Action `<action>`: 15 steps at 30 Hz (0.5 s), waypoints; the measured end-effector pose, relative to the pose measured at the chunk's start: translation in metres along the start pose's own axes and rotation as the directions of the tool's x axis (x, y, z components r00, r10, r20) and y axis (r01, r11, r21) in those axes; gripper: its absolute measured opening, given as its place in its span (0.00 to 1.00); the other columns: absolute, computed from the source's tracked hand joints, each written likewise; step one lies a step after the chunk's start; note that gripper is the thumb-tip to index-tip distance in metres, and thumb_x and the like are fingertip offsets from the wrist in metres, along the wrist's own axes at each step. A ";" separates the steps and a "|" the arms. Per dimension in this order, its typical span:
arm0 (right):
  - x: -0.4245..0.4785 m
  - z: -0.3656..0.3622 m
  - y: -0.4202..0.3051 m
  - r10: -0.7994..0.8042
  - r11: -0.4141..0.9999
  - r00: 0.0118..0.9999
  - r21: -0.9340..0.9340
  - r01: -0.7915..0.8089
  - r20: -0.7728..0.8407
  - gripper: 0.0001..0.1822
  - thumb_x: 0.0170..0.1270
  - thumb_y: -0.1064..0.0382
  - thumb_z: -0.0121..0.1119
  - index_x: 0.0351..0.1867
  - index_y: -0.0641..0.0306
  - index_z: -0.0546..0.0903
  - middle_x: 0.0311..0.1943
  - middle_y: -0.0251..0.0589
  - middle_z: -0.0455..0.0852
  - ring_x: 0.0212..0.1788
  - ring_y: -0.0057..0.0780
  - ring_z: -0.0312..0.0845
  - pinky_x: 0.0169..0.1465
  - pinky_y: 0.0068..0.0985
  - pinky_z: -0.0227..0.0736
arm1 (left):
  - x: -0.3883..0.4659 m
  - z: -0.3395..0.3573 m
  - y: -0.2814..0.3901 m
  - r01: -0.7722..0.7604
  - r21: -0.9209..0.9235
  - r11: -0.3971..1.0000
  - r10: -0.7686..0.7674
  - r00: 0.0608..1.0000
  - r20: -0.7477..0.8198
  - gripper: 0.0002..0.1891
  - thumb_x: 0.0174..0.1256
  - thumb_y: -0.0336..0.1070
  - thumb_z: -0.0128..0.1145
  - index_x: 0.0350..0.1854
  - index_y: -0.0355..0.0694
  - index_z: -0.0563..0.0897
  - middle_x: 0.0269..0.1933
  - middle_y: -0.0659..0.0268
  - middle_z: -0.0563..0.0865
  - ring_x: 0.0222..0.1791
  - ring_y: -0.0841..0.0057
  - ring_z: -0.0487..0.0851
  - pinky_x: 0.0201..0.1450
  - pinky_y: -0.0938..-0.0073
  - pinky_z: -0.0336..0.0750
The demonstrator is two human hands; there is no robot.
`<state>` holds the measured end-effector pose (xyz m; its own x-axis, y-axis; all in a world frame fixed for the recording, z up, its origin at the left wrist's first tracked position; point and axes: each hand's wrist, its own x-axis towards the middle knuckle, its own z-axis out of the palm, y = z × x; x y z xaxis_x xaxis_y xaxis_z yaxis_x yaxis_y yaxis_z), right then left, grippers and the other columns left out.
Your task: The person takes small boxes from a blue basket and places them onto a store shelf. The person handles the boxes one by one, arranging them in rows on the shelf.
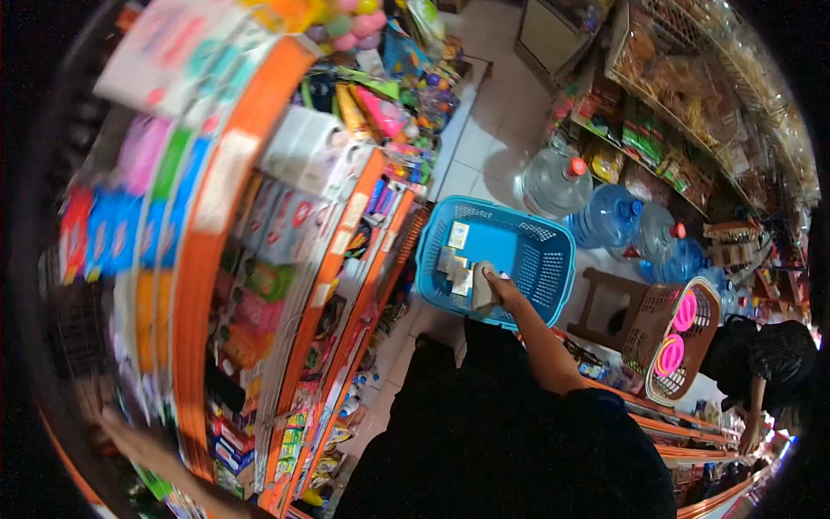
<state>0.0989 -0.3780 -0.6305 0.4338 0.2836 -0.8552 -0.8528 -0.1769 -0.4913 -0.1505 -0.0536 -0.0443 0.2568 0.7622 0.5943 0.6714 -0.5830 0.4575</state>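
My right hand (502,287) grips a folded grey-beige cloth (484,292) above the near side of a blue plastic basket (425,250). Inside the basket, several small pale boxes (460,235) lie toward the left, partly covered by the cloth. The basket sits on the tiled floor, just in front of my legs. Far to the lower left, my left hand (126,436) is stretched out beside the shelves, blurred and dim. Whether its fingers touch or hold anything is not clear.
Orange-edged shelves (194,311) packed with goods stand at left. Large water bottles (556,178) line the right, near a brown stool (600,301) and a brown basket (648,318) with pink items (671,353). Another person (762,363) is at far right. Pale floor tiles (476,152) run ahead.
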 end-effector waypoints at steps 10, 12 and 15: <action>0.070 -0.004 0.013 -0.199 0.758 0.972 -0.610 0.231 0.121 0.31 0.43 0.42 0.66 0.41 0.66 0.79 0.39 0.49 0.80 0.43 0.34 0.76 0.48 0.28 0.71 | 0.012 0.024 -0.010 -0.048 0.097 0.994 0.091 0.856 -0.509 0.16 0.65 0.43 0.44 0.33 0.35 0.79 0.29 0.59 0.79 0.27 0.71 0.74 0.35 0.69 0.67; 0.072 0.018 0.002 -0.284 0.619 0.922 -0.683 0.387 0.265 0.31 0.44 0.41 0.64 0.41 0.65 0.80 0.43 0.54 0.77 0.48 0.38 0.72 0.51 0.31 0.68 | 0.011 0.057 0.017 -0.236 0.071 0.969 0.243 0.865 -0.439 0.15 0.65 0.41 0.43 0.30 0.36 0.80 0.29 0.60 0.78 0.27 0.71 0.74 0.34 0.70 0.67; 0.079 0.041 -0.008 -0.237 0.526 0.883 -0.710 0.468 0.406 0.32 0.45 0.37 0.60 0.43 0.63 0.80 0.52 0.60 0.69 0.57 0.46 0.62 0.57 0.37 0.61 | 0.011 0.062 0.025 -0.146 0.179 0.973 0.223 0.802 -0.555 0.16 0.66 0.39 0.42 0.27 0.36 0.79 0.29 0.60 0.78 0.26 0.71 0.74 0.34 0.69 0.67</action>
<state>0.1280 -0.3159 -0.6878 0.4667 0.6751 -0.5714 -0.0393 -0.6296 -0.7759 -0.0879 -0.0428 -0.0675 -0.0301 0.3251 0.9452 0.7403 -0.6281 0.2396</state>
